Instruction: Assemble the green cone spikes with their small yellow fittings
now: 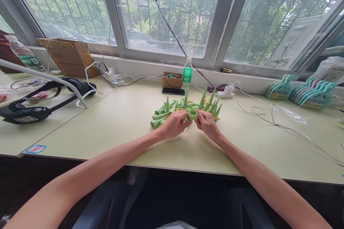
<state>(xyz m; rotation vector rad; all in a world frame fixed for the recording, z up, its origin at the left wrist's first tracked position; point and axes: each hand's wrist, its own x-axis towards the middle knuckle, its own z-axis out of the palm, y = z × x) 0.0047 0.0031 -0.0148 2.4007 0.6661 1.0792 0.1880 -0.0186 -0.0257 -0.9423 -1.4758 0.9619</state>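
Between my hands is a green plastic cone [192,113], its round open end facing up towards me. My left hand [176,124] is closed on the cone's left side, thumb and fingers around it. My right hand [207,123] is closed too, with its fingertips pinched at the right of the rim; any small piece inside that pinch is hidden. Just behind my hands lies a pile of green plastic tubes [160,117]. Several pointed green cones [202,101] stand upright among them, with small yellow pieces in between.
Behind the pile are a dark phone [173,91], a small cardboard box [172,81] and a water bottle [187,73]. Black headgear [34,109] lies at the left. White cables [258,111] run across the right side, near teal plastic hangers [313,91].
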